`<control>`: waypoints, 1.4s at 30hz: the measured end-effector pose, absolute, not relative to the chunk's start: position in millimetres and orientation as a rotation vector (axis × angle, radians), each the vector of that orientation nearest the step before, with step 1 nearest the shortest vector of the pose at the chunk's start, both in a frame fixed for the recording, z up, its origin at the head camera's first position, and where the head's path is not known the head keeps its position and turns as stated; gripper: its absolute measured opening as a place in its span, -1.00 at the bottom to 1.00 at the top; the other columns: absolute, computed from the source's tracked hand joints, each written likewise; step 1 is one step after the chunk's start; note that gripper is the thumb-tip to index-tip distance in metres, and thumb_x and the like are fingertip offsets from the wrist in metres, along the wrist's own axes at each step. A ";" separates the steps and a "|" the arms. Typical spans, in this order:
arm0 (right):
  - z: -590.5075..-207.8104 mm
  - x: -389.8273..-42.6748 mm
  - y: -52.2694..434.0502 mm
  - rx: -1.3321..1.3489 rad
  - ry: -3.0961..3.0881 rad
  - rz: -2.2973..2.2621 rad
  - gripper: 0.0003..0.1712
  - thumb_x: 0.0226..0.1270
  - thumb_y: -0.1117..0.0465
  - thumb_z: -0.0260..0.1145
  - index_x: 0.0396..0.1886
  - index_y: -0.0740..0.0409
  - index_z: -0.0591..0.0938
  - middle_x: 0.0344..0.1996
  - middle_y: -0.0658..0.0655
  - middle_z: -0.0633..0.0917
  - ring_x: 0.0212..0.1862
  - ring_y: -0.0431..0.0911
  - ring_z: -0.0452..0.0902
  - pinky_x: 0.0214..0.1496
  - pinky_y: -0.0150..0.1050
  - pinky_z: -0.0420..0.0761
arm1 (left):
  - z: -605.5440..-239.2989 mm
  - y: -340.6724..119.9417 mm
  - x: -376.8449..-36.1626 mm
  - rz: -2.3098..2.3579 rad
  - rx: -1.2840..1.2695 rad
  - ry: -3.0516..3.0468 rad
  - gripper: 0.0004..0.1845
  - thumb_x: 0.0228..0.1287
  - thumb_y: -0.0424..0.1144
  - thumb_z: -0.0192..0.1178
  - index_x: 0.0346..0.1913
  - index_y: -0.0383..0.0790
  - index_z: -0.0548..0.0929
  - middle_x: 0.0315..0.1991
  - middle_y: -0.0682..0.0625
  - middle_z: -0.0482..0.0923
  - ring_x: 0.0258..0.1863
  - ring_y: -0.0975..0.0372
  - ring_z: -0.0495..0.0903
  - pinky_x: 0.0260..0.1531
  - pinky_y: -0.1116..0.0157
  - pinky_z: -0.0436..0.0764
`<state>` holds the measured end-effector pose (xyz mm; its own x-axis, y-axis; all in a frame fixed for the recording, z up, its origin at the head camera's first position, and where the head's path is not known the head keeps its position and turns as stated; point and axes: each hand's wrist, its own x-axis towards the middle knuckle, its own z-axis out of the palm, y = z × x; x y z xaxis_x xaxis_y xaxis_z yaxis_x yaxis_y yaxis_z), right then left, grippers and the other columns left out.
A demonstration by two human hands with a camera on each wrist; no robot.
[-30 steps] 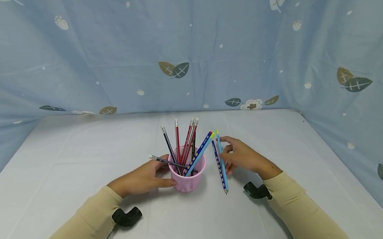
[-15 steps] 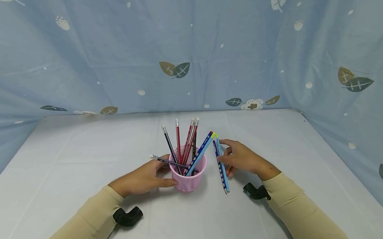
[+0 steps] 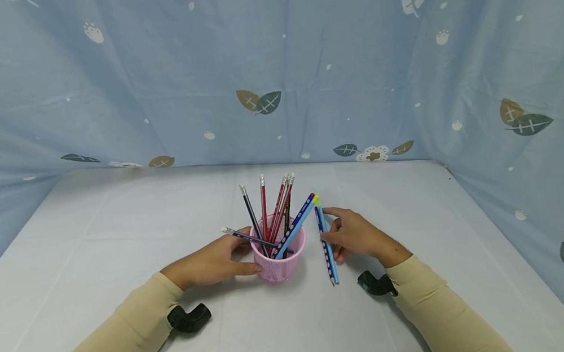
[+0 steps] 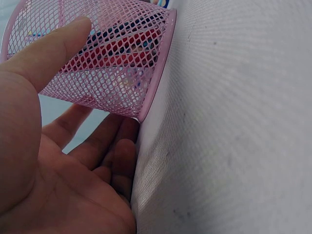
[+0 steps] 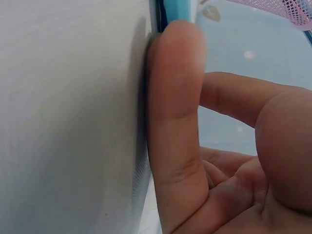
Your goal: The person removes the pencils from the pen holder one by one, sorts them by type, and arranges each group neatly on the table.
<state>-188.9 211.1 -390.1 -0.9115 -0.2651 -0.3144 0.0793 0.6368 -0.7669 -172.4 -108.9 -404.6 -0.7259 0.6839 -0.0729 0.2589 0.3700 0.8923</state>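
Note:
My left hand [image 3: 214, 262] holds the pink mesh pencil cup [image 3: 279, 268], its thumb on the near side and fingers behind. Several pencils stand in the cup: red ones [image 3: 263, 200], dark ones, a blue pencil [image 3: 298, 217] with pale dots and a light blue one. One dark pencil [image 3: 239, 236] leans far out over the left hand. Right of the cup, my right hand [image 3: 356, 234] pinches a light blue pencil [image 3: 333, 262], and its thumb overlaps a dark blue dotted pencil [image 3: 328, 259] alongside. In the right wrist view a finger [image 5: 178, 107] lies against the light blue pencil [image 5: 178, 9].
A white-covered table [image 3: 163, 210] spreads under both hands. Behind it and to the right hangs a blue curtain [image 3: 149, 70] printed with leaves and flowers. Black wrist cameras [image 3: 189, 319] sit by both tan sleeves.
The right hand's thumb has moved left across the two pencils, bringing the light blue one closer against the dark blue one. The left hand and the cup stay in place.

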 end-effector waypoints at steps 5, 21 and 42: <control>-389.1 -187.9 209.9 -0.137 2.484 -1.142 -0.12 0.37 0.24 0.35 0.58 0.15 0.13 -0.38 0.18 0.67 -0.61 -0.06 0.67 -0.49 -0.15 0.74 | -403.9 -108.4 -172.0 1.319 0.811 2.198 -0.21 0.26 -0.04 0.39 0.48 -0.09 0.29 0.43 0.02 0.37 0.44 0.03 0.35 0.49 -0.02 0.26; -392.8 -186.1 205.8 -0.134 2.540 -1.085 -0.15 0.36 0.22 0.37 0.56 0.13 0.19 -0.42 0.16 0.64 -0.65 -0.06 0.63 -0.55 -0.18 0.71 | -407.1 -110.3 -171.1 1.315 0.797 2.193 -0.26 0.27 -0.02 0.38 0.44 -0.08 0.34 0.38 0.00 0.43 0.40 0.02 0.41 0.46 -0.03 0.32; -383.6 -183.6 201.1 -0.294 2.760 -1.053 -0.57 0.43 0.14 0.30 0.25 0.09 0.54 -0.34 0.13 0.62 -0.65 -0.05 0.51 -0.52 -0.23 0.52 | -408.0 -110.3 -172.4 1.308 0.800 2.213 -0.26 0.26 -0.01 0.38 0.44 -0.08 0.34 0.38 -0.01 0.43 0.39 0.01 0.41 0.46 -0.05 0.31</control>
<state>-183.6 201.1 -383.6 -0.9656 -0.2437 -0.0908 -0.1213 0.7309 -0.6716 -172.4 -110.3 -408.0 -0.7329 0.6753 -0.0822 0.2536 0.3833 0.8881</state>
